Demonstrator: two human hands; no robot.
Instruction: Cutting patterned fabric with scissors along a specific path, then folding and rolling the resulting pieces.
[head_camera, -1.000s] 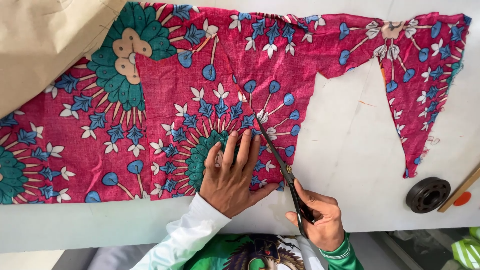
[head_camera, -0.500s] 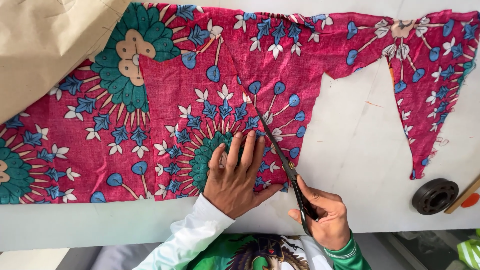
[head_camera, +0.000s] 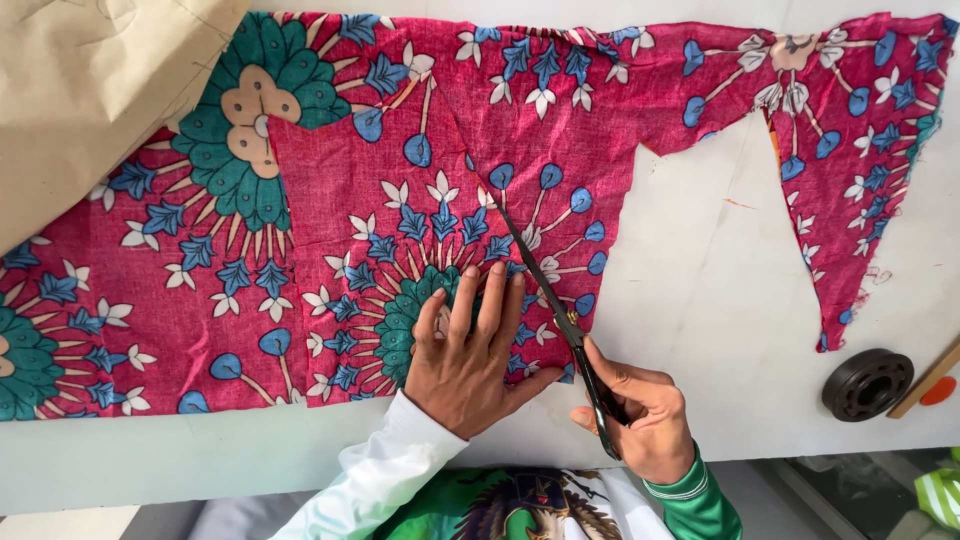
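The dark-handled metal scissors (head_camera: 560, 325) run diagonally, tips pointing to the frame's upper left, blades in the magenta floral-print fabric (head_camera: 330, 250) at centre. The right hand (head_camera: 640, 420) grips their handles; the left hand (head_camera: 470, 355) lies flat, fingers spread, on the fabric on the white worktop (head_camera: 720, 300).

a big white table (head_camera: 720, 330) fills almost all the view. its top is flat and a little marked, with some thin pencil lines and small stains. the light is bright and even, with only soft shadows. the near edge of the table runs across the bottom of the view. below this edge, at the right corner, a piece of grey floor (head_camera: 800, 490) shows. walls and windows are not visible from here.
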